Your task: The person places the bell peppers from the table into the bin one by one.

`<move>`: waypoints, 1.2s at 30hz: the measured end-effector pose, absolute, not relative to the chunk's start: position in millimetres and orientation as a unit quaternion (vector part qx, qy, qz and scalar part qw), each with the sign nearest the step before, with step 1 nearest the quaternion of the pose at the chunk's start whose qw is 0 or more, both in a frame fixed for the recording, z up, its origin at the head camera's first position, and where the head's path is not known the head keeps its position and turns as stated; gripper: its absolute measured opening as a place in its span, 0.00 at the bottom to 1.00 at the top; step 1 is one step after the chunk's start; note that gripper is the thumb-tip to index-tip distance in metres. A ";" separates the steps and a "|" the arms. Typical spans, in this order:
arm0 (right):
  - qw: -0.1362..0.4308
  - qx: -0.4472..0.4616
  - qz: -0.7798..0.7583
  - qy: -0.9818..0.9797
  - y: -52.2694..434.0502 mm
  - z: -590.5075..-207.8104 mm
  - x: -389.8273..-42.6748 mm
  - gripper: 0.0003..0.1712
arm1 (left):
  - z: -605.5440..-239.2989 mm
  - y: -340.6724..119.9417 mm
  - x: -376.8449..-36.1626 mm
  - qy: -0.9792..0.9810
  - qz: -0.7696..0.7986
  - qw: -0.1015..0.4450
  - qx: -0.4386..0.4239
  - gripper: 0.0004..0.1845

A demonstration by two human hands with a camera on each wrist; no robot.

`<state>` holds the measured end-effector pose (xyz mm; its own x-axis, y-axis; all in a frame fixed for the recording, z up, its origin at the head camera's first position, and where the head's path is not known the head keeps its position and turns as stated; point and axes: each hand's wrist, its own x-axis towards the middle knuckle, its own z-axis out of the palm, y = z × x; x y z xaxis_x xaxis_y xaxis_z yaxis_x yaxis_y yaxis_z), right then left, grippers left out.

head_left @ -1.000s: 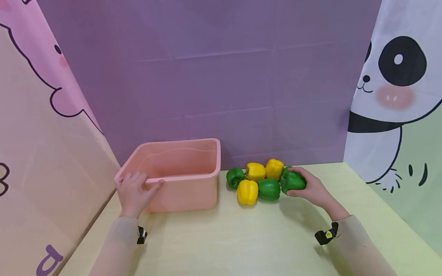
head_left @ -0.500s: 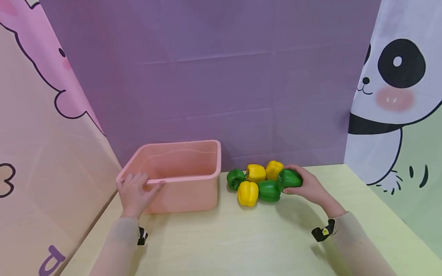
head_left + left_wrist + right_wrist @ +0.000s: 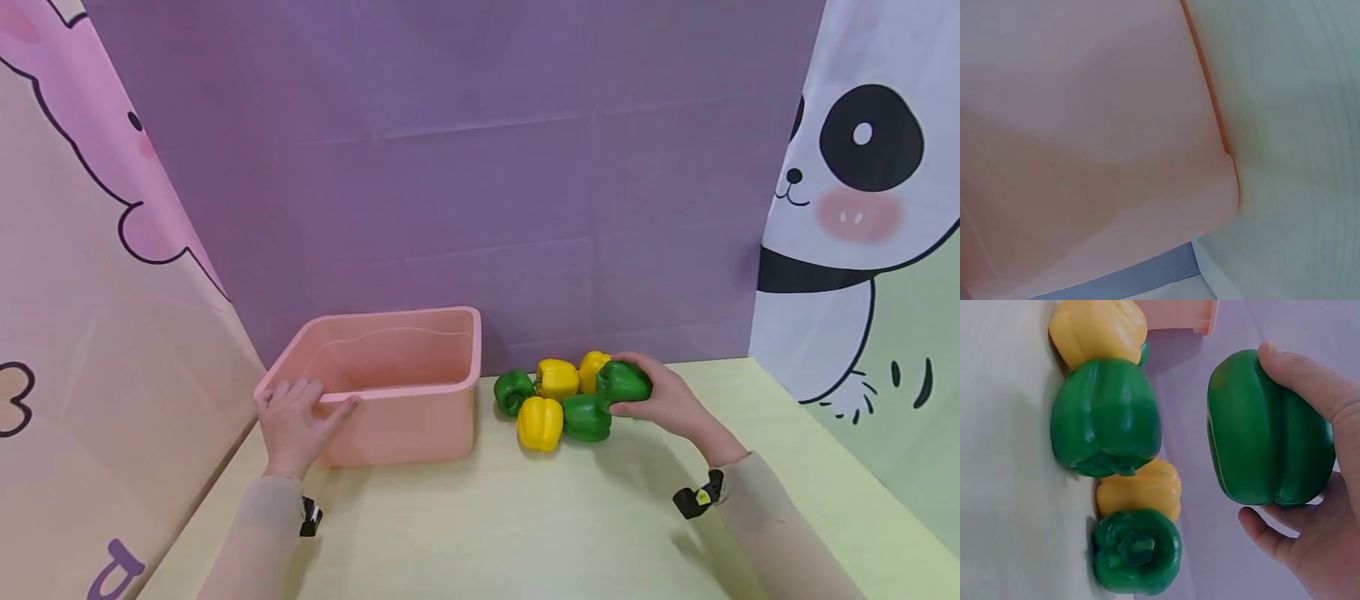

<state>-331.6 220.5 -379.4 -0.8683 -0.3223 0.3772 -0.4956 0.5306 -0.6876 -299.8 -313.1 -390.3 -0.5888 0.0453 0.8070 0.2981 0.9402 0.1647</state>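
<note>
My right hand (image 3: 671, 406) holds a glossy green lobed pepper (image 3: 624, 382) off the pale desk (image 3: 487, 525) near its far edge, while my left hand (image 3: 296, 425) grips a pink rectangular plastic bin (image 3: 412, 427) by its rim.

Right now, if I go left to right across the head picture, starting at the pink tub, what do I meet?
Pink tub, leftmost green pepper, front yellow pepper, front green pepper, held green pepper, right hand, panda picture.

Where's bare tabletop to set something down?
Free: the table between both sleeves, in front of the pink bin; also the strip between the right hand and the panda panel. Crowded: right of the bin, where peppers cluster.
</note>
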 end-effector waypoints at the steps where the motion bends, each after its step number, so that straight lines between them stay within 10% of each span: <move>1: 0.103 0.237 0.423 -0.868 219.7 -378.2 -331.5 0.43 | -390.2 -313.0 -299.6 -0.879 -0.143 0.444 -0.098 0.24; 36: 0.112 0.274 0.407 -0.864 175.7 -337.4 -342.2 0.42 | -388.8 -307.3 -297.5 -0.874 -0.150 0.451 -0.102 0.26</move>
